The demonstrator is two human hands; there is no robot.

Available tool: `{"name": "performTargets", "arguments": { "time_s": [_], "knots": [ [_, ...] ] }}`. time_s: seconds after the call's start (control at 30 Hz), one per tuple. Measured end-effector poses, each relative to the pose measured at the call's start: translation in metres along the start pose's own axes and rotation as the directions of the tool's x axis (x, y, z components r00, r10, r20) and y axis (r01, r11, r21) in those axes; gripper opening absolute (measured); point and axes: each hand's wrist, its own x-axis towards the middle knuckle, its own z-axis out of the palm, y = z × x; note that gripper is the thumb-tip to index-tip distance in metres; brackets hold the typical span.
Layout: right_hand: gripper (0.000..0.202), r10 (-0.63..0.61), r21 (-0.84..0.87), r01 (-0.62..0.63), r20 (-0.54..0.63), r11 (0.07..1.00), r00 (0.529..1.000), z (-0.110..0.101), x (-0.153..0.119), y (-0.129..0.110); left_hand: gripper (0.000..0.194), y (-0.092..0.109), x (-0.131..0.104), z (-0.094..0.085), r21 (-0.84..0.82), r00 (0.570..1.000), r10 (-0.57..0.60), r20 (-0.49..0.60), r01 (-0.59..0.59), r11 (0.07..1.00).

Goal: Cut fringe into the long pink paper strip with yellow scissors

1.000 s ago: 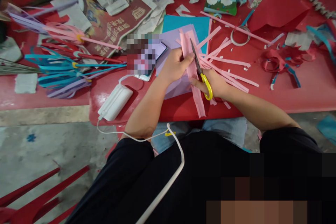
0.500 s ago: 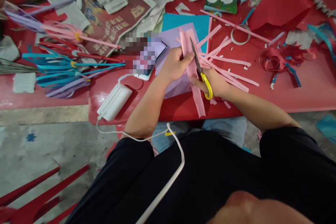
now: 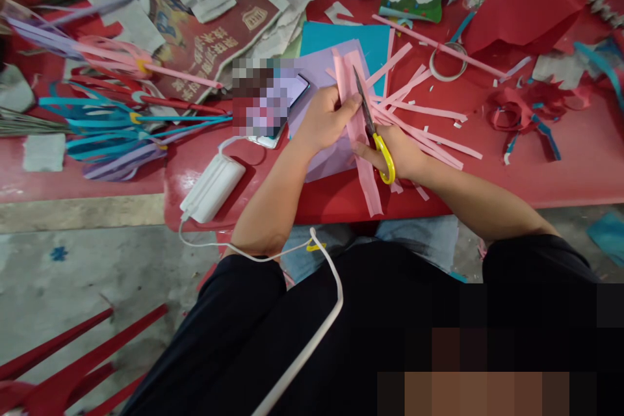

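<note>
My left hand [image 3: 327, 118] pinches a long folded piece of pink paper [image 3: 347, 71], its thumb lying across the front. In my right hand [image 3: 397, 153] is a pair of scissors [image 3: 385, 159] with yellow handles, the blades pointing up and away along the pink paper. The lower end of the paper hangs toward the table's front edge. Beside my right hand, cut pink paper strips [image 3: 441, 136] fan out to the right. Purple sheets [image 3: 324, 159] lie under my hands, with a blue sheet [image 3: 316, 39] behind them.
A phone [image 3: 295, 94] and a white power bank [image 3: 213, 188] with a cable lie to the left. Paper-strip flowers in blue [image 3: 97, 120] and pink [image 3: 114, 55] rest farther left. A tape roll [image 3: 447, 64] and red scraps [image 3: 511, 110] sit on the right. Newspaper [image 3: 209, 32] covers the back.
Almost nothing differs. Both hands, the scissors and the pink paper keep nearly the same positions, with only a very slight shift of the view.
</note>
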Motion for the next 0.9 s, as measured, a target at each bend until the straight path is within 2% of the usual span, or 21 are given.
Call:
{"name": "performTargets", "arguments": {
  "time_s": [0.37, 0.7, 0.9],
  "knots": [
    [0.053, -0.041, -0.006, 0.041, -0.021, 0.999, 0.999, 0.0024, 0.0011, 0.0067, 0.066, -0.0011, 0.0001, 0.0001, -0.001, 1.0, -0.019, 0.004, 0.019, 1.0],
    [0.059, -0.044, 0.026, 0.045, -0.03, 0.999, 0.999, 0.0025, -0.0001, 0.0067, 0.07, -0.0018, 0.0006, 0.0008, -0.028, 1.0, -0.025, 0.0, 0.025, 0.999],
    [0.056, -0.063, 0.076, 0.066, -0.038, 0.995, 0.997, 0.0026, -0.0001, 0.0058, 0.066, 0.0049, 0.0011, -0.0023, -0.01, 1.0, -0.006, -0.011, 0.006, 1.0]
  ]
}}
